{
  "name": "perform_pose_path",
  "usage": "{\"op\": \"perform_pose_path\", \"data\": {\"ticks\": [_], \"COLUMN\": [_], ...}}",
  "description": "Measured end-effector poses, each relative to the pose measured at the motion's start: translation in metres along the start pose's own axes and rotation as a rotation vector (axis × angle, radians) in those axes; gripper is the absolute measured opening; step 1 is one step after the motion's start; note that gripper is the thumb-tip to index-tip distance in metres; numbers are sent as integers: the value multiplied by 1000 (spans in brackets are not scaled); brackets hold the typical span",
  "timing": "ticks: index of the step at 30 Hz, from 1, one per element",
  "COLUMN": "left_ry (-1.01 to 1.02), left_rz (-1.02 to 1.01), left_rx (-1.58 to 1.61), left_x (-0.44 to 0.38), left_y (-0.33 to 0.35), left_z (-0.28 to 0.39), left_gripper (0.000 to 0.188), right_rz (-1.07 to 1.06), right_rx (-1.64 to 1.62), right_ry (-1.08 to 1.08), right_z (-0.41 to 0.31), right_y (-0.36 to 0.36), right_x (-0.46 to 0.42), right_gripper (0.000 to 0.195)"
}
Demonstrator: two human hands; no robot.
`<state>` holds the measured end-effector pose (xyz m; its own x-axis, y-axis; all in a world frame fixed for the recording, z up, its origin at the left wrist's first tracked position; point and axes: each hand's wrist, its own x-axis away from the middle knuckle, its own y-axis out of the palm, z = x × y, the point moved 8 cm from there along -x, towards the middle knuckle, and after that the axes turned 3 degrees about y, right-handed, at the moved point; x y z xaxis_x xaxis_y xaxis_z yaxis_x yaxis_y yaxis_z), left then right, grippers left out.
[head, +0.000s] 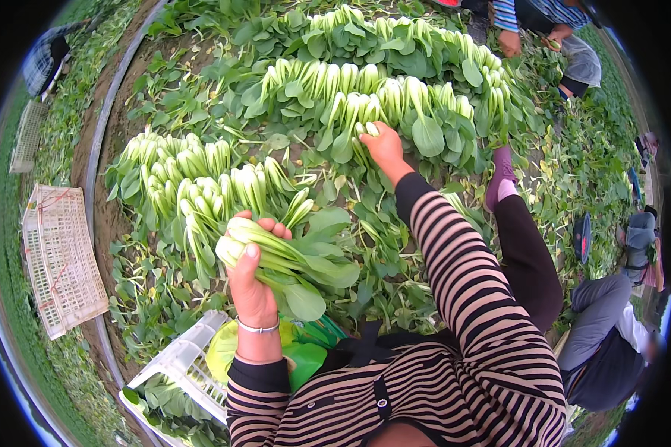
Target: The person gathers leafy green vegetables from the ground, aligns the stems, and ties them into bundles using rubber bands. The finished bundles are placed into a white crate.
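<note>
A small bunch of bok choy lies in my left hand, its pale stems toward the palm and its leaves pointing right. My right hand reaches forward and grips bok choy stems at the near edge of a long row. That row of bok choy lies with pale bases up and leaves draped toward me. Left of centre, just beyond my left hand, sits a second pile of bok choy. A few single heads rest at its right side.
A white plastic crate holding greens stands at my lower left, beside green and yellow plastic bags. Another crate lies farther left, past a grey hose. People crouch at the upper right and lower right. Trimmed leaves litter the soil.
</note>
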<state>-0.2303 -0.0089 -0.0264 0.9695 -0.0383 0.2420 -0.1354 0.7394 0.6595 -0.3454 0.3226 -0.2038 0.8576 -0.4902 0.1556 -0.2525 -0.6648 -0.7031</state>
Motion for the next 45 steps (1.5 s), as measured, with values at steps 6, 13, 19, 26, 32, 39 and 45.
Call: {"op": "perform_pose_path", "data": {"ticks": [6, 13, 19, 26, 32, 39, 45], "left_ry": [-72, -190, -243, -288, -230, -56, -21], "left_rz": [-110, -292, -428, -464, -332, -176, -116], "left_rx": [-61, -216, -309, -268, -183, -115, -86], "left_x": [3, 24, 51, 77, 71, 53, 47], "left_y": [9, 46, 53, 48, 35, 23, 17], "left_z": [-15, -66, -107, -101, -81, -81, -88], "left_gripper": [53, 45, 43, 43, 40, 29, 30], "right_rz": [-20, -285, -402, -510, -326, -282, -169], "right_rx": [-475, -685, -854, -1051, -1022, -481, -376], "right_ry": [-117, -126, -166, -5, -27, -360, -346], "right_z": [-6, -48, -90, -91, -91, -140, -150], "right_y": [-58, -105, -126, -118, -143, -117, -109], "right_x": [66, 168, 240, 262, 249, 284, 277], "right_gripper": [42, 37, 36, 33, 30, 25, 27]}}
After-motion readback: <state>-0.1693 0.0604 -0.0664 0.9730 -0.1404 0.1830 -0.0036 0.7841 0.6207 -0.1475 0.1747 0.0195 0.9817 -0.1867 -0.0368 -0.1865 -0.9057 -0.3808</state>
